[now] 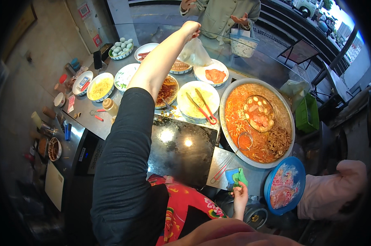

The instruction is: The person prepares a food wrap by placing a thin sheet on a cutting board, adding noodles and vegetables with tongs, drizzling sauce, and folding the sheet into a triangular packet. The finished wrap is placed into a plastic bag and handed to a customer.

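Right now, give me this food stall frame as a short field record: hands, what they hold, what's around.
left hand: raised over the counter, pinching a clear plastic bag
right hand: low, on a green and blue cloth
big pan: red noodle stew, ladle in it
griddle: black, bare, shiny
tongs: red-handled, in a white bowl
other person: across the counter, hands up

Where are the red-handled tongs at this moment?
The red-handled tongs lie across the white bowl of yellow food, near the middle of the head view, just left of the large pan of red noodles and beyond the black griddle.
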Demonstrator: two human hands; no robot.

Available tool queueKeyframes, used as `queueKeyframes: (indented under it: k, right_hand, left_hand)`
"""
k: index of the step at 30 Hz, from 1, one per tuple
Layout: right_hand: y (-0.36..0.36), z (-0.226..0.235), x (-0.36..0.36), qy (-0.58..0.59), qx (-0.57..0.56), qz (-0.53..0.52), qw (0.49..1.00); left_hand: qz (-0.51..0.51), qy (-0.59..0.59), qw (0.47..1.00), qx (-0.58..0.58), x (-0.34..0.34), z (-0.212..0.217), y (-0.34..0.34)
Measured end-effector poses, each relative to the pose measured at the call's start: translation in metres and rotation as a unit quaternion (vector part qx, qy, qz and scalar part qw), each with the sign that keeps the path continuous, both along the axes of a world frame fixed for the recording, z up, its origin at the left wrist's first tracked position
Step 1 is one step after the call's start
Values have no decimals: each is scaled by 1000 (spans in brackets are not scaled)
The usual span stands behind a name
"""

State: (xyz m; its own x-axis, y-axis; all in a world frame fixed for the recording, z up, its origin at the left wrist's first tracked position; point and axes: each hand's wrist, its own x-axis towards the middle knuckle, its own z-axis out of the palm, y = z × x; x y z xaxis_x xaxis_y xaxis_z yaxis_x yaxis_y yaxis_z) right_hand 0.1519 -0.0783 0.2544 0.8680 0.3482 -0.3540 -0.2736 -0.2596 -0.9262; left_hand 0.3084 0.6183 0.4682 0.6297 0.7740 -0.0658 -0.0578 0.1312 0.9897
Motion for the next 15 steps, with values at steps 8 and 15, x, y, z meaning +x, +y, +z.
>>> queueKeyframes:
  k: [8,15]
  right_hand:
    - [1,-5,8,13,-7,-10,1000]
    - [3,-5,18,1,-4,2,1000]
  left_hand:
    - [-15,3,1000,-20,10,-3,-11]
    - [-20,-14,1000,-15,24,-3,-11]
